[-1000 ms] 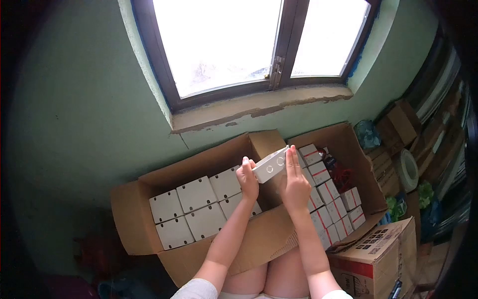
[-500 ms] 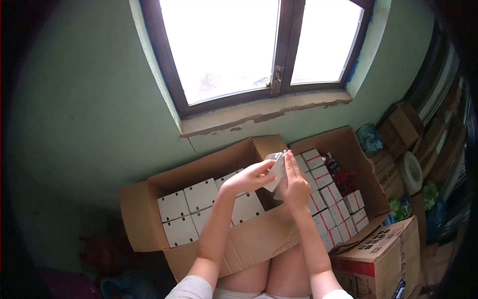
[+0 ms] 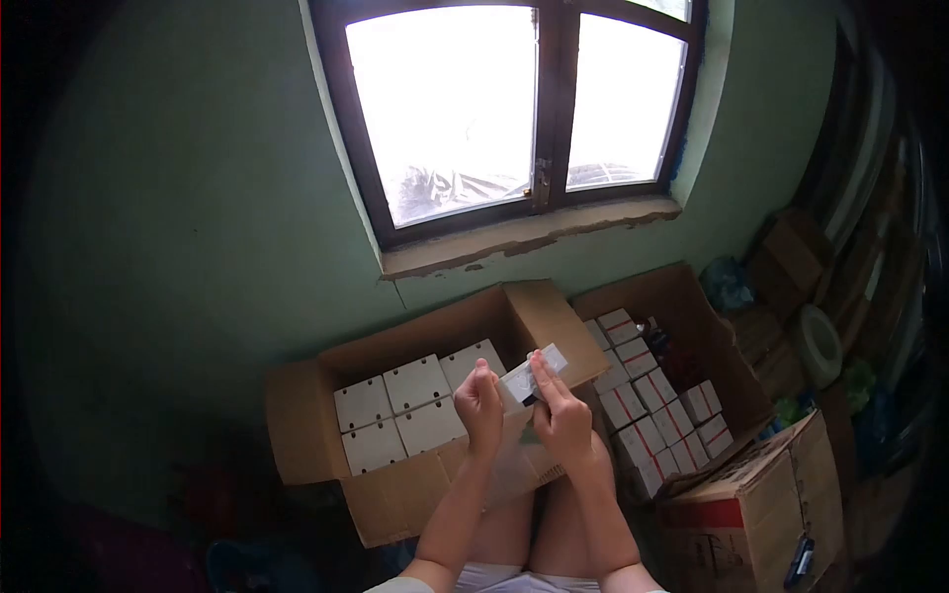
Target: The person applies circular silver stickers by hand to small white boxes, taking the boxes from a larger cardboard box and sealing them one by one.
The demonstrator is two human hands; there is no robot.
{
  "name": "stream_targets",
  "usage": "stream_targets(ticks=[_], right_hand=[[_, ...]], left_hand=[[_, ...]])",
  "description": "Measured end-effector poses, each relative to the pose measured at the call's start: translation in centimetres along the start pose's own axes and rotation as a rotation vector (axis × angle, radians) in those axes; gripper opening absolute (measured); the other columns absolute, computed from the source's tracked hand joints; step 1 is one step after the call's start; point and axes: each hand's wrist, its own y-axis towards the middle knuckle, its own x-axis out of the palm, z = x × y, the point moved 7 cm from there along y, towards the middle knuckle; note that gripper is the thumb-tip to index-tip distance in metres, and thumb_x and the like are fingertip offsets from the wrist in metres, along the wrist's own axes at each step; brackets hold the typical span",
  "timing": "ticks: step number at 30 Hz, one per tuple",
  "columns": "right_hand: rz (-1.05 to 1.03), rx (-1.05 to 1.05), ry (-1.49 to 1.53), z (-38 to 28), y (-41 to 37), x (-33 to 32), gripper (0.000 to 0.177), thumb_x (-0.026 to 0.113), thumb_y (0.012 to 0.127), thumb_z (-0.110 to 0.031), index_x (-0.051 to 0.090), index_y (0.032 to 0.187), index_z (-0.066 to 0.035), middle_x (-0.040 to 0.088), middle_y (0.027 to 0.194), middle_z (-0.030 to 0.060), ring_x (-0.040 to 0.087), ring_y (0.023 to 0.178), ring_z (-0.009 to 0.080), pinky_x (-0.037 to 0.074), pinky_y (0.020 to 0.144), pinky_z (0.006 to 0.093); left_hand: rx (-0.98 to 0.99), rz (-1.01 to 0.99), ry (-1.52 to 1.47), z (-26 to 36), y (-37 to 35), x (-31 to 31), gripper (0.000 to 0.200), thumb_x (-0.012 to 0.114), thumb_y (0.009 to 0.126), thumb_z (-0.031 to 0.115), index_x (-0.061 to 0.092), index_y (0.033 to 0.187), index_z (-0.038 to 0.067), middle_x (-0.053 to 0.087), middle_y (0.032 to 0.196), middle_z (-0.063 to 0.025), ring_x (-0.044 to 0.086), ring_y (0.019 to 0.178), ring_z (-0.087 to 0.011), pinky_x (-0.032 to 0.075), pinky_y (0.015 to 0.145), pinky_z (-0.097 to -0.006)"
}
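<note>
My left hand and my right hand hold a small white plastic box between them, tilted, above the near edge of a big cardboard carton. The left fingers are curled on its left end; the right fingers lie flat along its right side. Inside the carton lie several white square boxes in rows, just left of my hands.
A second open carton to the right holds several small white packs with red stripes. A printed cardboard box stands at lower right. A roll of tape and clutter lie at far right. A window and green wall are ahead.
The view has tipped upward, so cartons and hands sit lower in frame. The white box has been turned in my hands and drawn closer to my lap.
</note>
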Motion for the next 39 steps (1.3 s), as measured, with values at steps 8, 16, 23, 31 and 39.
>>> stream_targets(ticks=[8,16,23,31,39], right_hand=[[-0.1,-0.06,-0.236,-3.6,-2.0,-1.9,0.068,0.058,0.081,-0.006,0.048,0.148,-0.013,0.054,0.146,0.0061,0.072,0.093,0.0294,0.06,0.075,0.0381],[-0.175,-0.096,-0.329,-3.9,-2.1,-1.6,0.075,0.059,0.079,-0.004,0.043,0.151,-0.014,0.052,0.148,0.0075,0.071,0.081,0.034,0.059,0.072,0.0393],[-0.105,0.011,-0.405,-0.8,-1.3,-5.1,0.076,0.057,0.079,-0.003,0.041,0.153,-0.013,0.05,0.149,0.0067,0.072,0.082,0.0331,0.059,0.071,0.0394],[-0.202,-0.144,-0.353,-2.7,-2.2,-3.4,0.066,0.057,0.083,-0.005,0.048,0.148,-0.013,0.05,0.149,0.0067,0.072,0.092,0.0305,0.06,0.074,0.0379],[-0.16,0.028,-0.425,-1.8,-1.8,-2.4,0.07,0.056,0.083,-0.008,0.042,0.152,-0.013,0.05,0.149,0.0087,0.071,0.097,0.0322,0.06,0.078,0.0394]], left_hand=[[0.08,0.04,-0.206,-1.0,-1.6,0.6,0.048,0.052,0.104,0.025,0.046,0.06,0.009,0.043,0.061,0.0067,0.035,0.059,-0.0036,0.027,0.052,-0.0265],[0.088,-0.003,-0.21,-1.0,-1.7,0.8,0.046,0.05,0.104,0.022,0.044,0.061,0.006,0.04,0.062,0.0071,0.034,0.062,-0.0042,0.027,0.054,-0.0263],[0.177,0.008,-0.158,0.4,-3.3,0.7,0.045,0.049,0.102,0.024,0.049,0.062,0.006,0.043,0.062,0.0064,0.036,0.061,-0.0038,0.028,0.054,-0.027],[0.161,-0.063,-0.096,0.9,-2.8,1.2,0.046,0.051,0.104,0.025,0.046,0.062,0.007,0.041,0.06,0.0068,0.036,0.058,-0.003,0.026,0.051,-0.0265],[0.079,-0.027,-0.15,0.3,-1.6,0.1,0.047,0.05,0.102,0.026,0.046,0.06,0.007,0.042,0.059,0.0064,0.034,0.058,-0.0037,0.026,0.052,-0.0272]])
